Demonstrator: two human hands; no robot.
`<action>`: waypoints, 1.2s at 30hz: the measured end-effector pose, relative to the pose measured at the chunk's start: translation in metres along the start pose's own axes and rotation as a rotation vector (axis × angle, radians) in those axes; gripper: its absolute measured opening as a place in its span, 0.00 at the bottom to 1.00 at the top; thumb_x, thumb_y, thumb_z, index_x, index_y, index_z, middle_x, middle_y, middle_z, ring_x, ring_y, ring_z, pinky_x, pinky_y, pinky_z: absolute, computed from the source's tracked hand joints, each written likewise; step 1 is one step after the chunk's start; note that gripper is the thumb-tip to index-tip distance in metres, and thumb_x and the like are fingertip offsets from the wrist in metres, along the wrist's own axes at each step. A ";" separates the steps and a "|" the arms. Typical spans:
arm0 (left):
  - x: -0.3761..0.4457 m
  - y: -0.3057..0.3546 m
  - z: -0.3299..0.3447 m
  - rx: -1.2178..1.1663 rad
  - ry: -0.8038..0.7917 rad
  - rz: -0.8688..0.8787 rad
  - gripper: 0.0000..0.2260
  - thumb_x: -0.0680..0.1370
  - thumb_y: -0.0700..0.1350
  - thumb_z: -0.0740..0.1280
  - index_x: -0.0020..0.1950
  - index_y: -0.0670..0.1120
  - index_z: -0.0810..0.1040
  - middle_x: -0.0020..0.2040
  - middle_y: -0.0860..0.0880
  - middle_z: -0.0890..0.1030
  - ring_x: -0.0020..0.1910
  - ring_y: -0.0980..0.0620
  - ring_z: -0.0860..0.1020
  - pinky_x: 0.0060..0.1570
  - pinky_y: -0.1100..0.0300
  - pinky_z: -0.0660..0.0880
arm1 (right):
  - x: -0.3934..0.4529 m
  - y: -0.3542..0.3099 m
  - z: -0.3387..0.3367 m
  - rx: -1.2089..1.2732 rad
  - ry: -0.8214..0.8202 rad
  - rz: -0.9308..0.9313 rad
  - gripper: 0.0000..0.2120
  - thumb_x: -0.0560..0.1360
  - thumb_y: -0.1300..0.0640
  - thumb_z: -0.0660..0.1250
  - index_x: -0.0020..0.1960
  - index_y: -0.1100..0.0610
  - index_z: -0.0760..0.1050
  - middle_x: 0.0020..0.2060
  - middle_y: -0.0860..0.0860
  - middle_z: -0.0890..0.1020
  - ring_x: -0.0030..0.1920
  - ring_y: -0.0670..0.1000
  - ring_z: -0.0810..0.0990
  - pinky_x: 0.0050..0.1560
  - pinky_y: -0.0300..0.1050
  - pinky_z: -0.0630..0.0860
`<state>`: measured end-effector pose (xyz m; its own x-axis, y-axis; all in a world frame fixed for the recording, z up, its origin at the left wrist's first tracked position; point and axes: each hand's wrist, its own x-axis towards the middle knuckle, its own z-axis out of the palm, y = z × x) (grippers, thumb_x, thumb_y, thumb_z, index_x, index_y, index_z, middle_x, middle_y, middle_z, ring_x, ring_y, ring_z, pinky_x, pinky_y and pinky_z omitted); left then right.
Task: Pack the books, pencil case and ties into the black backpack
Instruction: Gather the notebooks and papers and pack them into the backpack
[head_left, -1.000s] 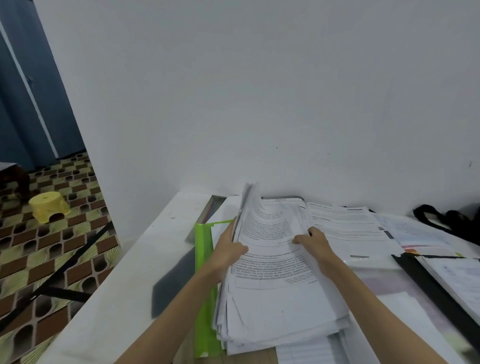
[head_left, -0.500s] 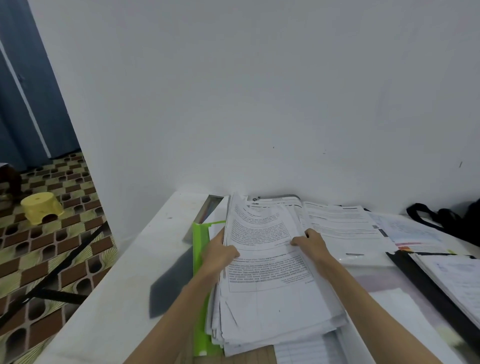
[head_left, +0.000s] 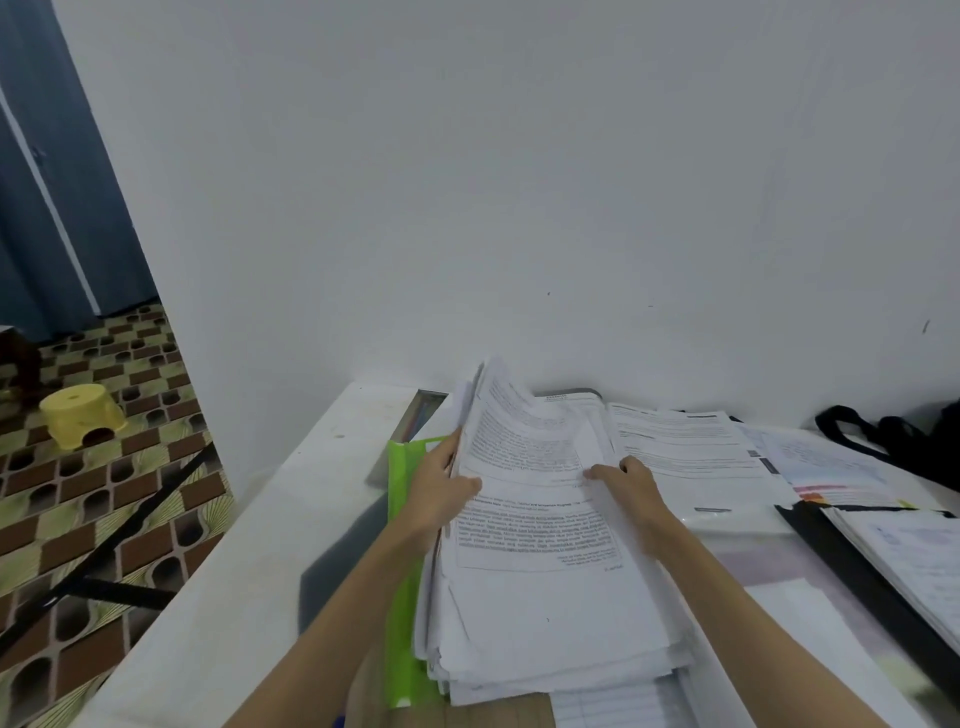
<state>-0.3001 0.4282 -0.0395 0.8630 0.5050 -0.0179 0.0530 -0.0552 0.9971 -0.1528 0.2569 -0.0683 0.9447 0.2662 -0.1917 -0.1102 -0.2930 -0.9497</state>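
A thick stack of printed white papers (head_left: 540, 613) lies on the white table (head_left: 249, 561), over a bright green folder (head_left: 402, 613). My left hand (head_left: 441, 488) grips the stack's left edge, thumb on top, and the far ends of the upper sheets curl upward. My right hand (head_left: 631, 486) rests on the stack's right side with fingers spread on the top sheet. The black backpack (head_left: 904, 441) shows only partly at the far right by the wall, its strap lying on the table. No pencil case or ties are visible.
More printed sheets (head_left: 691, 457) and a black binder with pages (head_left: 893, 561) cover the table to the right. The white wall stands right behind. On the patterned floor to the left sits a yellow stool (head_left: 83, 423) near a blue door.
The upper sheets lay flat half a second ago; now their far ends are lifted and curled up again by my left hand. My right hand stays on the stack.
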 end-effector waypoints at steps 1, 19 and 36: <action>0.000 0.007 -0.003 -0.055 0.001 0.003 0.25 0.74 0.25 0.61 0.67 0.44 0.72 0.55 0.48 0.80 0.54 0.48 0.79 0.56 0.52 0.76 | -0.002 -0.002 -0.002 0.062 -0.002 0.006 0.15 0.73 0.54 0.69 0.41 0.56 0.62 0.37 0.48 0.66 0.36 0.47 0.66 0.36 0.41 0.63; 0.058 0.067 0.011 -0.224 -0.007 0.399 0.35 0.65 0.48 0.78 0.68 0.44 0.69 0.59 0.48 0.81 0.57 0.51 0.80 0.57 0.52 0.78 | -0.032 -0.093 -0.056 0.381 0.067 -0.555 0.12 0.70 0.58 0.72 0.52 0.58 0.79 0.45 0.51 0.86 0.47 0.52 0.84 0.44 0.44 0.79; 0.071 0.069 0.030 -0.217 0.009 0.438 0.23 0.66 0.52 0.77 0.56 0.43 0.79 0.49 0.51 0.84 0.48 0.55 0.83 0.44 0.63 0.79 | -0.027 -0.082 -0.051 0.356 0.146 -0.597 0.21 0.66 0.51 0.72 0.56 0.58 0.78 0.48 0.49 0.85 0.49 0.48 0.83 0.45 0.37 0.79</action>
<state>-0.2203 0.4340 0.0261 0.7761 0.4822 0.4064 -0.4210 -0.0837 0.9032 -0.1539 0.2264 0.0272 0.9042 0.1551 0.3979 0.3682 0.1888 -0.9104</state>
